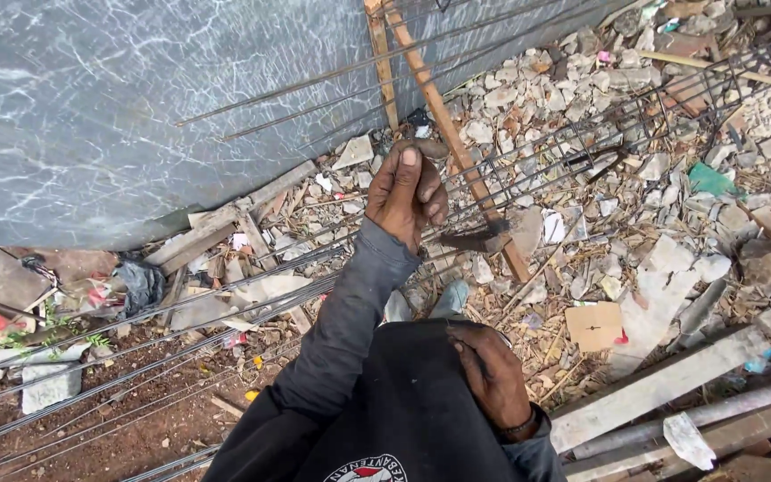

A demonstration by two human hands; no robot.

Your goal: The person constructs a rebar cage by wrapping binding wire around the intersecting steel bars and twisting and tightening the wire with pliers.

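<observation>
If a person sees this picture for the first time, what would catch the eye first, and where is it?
Probably the left hand at the centre, closed around the thin steel bars of a rebar cage that runs from lower left to upper right. Next, the big grey marbled sheet filling the upper left. The right hand rests low against dark clothing, and rubble covers the ground on the right.

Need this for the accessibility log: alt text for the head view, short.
Looking down, a person's left hand grips a long cage of steel reinforcing bars that lies across rubble-strewn ground, while the right hand rests against their dark shirt. A grey marbled sheet fills the upper left, with wooden slats leaning on it.
</observation>
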